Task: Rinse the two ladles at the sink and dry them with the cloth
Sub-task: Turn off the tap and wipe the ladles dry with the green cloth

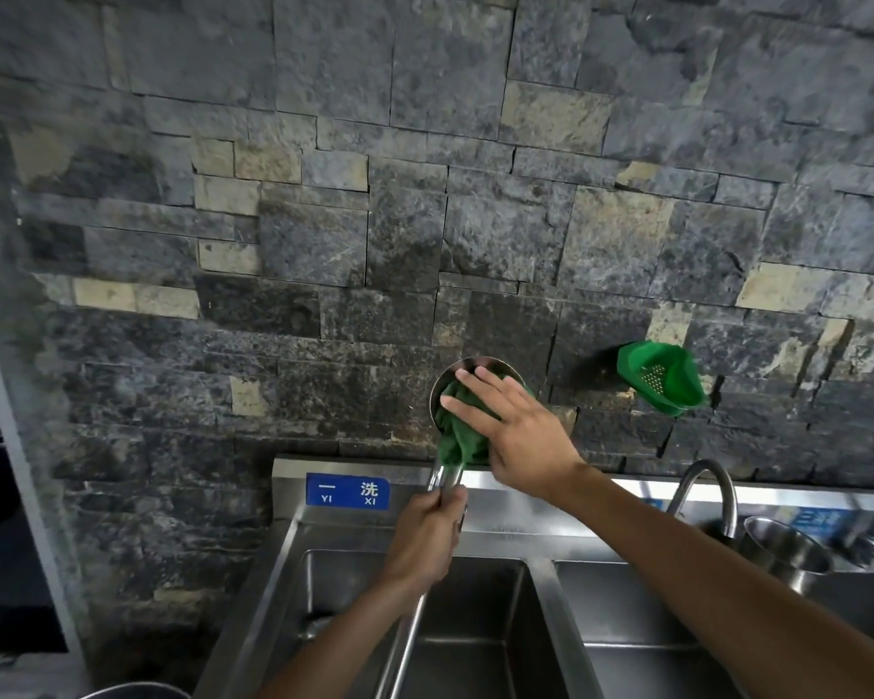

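At frame centre, the left hand clasps the ladle handle above the sink. The right hand, fingers spread, presses the green cloth into its bowl. A faucet, steel pot and green strainer sit right.

I count one ladle, one green cloth, two sink basins, one faucet, one green strainer, two hands.
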Tool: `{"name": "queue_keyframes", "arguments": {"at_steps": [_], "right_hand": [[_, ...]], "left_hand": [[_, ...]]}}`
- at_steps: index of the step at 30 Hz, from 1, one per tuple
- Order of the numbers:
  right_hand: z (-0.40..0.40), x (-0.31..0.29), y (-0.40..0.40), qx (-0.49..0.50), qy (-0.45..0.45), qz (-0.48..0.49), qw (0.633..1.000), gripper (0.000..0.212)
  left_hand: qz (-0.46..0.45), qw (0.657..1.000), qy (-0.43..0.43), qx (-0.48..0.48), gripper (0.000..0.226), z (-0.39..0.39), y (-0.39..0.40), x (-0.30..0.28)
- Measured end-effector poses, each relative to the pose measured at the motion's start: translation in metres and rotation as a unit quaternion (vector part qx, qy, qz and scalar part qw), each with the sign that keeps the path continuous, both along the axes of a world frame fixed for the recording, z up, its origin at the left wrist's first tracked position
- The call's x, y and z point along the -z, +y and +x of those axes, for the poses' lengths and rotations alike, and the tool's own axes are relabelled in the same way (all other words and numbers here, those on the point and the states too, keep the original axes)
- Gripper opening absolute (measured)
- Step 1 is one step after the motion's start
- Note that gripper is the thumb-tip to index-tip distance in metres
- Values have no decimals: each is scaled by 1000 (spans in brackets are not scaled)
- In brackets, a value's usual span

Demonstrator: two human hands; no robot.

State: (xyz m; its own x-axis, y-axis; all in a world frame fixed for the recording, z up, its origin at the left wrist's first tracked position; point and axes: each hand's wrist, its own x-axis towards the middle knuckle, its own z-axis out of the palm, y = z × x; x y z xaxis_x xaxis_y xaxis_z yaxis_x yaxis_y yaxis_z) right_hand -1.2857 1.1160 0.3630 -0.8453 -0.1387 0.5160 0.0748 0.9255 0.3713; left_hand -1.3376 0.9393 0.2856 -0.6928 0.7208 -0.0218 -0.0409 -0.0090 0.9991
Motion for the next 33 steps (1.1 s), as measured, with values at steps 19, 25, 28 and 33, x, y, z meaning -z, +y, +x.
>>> {"name": "queue_keyframes", "arguments": {"at_steps": [19, 25, 28, 33], "right_hand": [[18, -53, -13, 38, 306, 105, 946, 71], [15, -59, -25, -5, 303, 117, 946, 49], [21, -49, -23, -52, 185, 134, 972, 61], [27, -51, -21, -34, 81, 138, 987, 74]], "left_hand": [[-5, 995, 11, 103, 37, 13, -14, -54], [-5, 994, -6, 104, 39, 23, -26, -60], [-19, 995, -21, 97, 38, 18, -35, -55], [-21, 995, -3, 95, 34, 10, -48, -55]]}}
